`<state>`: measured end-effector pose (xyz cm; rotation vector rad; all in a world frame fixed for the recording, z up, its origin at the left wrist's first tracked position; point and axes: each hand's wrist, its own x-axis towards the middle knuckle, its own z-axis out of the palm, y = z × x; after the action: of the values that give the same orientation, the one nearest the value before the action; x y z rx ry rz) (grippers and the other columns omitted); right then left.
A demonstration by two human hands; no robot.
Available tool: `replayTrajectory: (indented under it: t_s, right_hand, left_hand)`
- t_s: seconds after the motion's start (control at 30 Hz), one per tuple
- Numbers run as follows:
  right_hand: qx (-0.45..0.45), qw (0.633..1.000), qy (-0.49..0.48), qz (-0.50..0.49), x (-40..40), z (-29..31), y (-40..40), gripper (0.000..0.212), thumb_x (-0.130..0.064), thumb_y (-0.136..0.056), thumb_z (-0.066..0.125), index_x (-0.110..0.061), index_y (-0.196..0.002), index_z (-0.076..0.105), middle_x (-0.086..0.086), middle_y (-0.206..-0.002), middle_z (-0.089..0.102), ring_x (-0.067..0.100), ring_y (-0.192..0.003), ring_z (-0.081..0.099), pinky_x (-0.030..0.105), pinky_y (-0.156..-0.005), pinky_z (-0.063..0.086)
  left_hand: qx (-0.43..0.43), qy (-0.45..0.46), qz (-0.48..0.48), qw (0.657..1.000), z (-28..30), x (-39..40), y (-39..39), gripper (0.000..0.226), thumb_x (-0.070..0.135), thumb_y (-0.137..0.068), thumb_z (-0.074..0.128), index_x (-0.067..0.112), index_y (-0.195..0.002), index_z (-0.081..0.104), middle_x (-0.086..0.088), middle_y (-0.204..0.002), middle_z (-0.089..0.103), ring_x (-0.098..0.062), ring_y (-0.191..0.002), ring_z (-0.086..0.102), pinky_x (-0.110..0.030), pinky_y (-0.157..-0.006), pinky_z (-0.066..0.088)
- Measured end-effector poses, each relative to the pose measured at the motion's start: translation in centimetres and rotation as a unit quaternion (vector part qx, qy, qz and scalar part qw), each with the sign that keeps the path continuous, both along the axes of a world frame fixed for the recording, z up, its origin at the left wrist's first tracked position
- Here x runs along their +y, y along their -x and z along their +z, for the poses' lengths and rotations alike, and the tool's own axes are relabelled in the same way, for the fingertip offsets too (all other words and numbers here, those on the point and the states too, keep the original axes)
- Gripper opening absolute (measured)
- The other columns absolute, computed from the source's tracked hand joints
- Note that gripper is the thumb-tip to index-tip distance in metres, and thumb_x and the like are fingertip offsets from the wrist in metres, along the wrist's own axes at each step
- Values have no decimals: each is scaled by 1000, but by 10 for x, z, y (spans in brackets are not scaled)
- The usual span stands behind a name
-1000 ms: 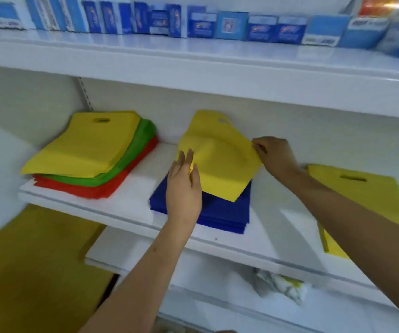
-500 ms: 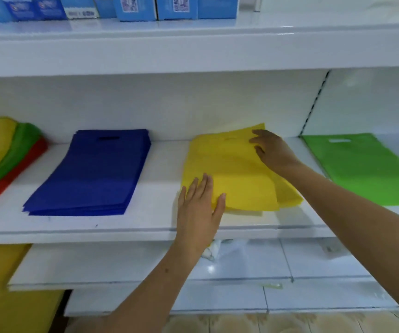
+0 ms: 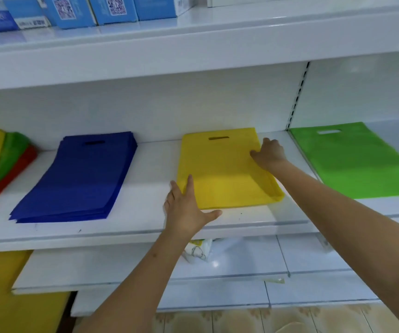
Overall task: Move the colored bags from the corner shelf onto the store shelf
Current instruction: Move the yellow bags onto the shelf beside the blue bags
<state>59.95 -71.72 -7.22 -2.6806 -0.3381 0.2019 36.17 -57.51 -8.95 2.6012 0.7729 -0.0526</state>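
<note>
Head view: yellow bag [image 3: 225,169] lay flat on shelf [image 3: 145,219], left hand [image 3: 189,210] open at its near corner, right hand [image 3: 269,153] pressing the far edge (fingers look straight). Risk: withdrawing could drag it askew.

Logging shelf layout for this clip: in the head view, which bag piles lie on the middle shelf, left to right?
Mixed yellow, green and red pile → blue pile → yellow bags, both hands on them → green bag.

Both your bare forearms reach forward, your left hand [image 3: 189,207] lying flat with fingers straight and thumb spread wide, your right hand [image 3: 269,155] further out, knuckles up and fingers bent downward.
</note>
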Motion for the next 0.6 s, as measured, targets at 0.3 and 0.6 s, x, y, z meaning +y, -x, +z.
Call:
replayTrajectory:
  t_s: [0.3,0.6]
  right_hand:
    - [110,993,-46,-3,-1,15,23,57,-37,-98,49,-4,-142,38,15,-138,48,32,-122,50,37,-97,43]
    - [90,993,58,46,7,9,33,54,-42,-95,51,-16,-141,41,14,-140,47,33,-126,46,37,-104,40]
  left_hand:
    - [-31,64,10,997,4,-5,-19,118,64,-69,78,28,-158,10,-18,-159,13,-37,-145,17,-45,-119,22]
    - [-43,117,-22,992,6,10,-17,121,62,-68,82,30,-159,8,-16,-164,-4,-33,-151,7,-39,-118,21]
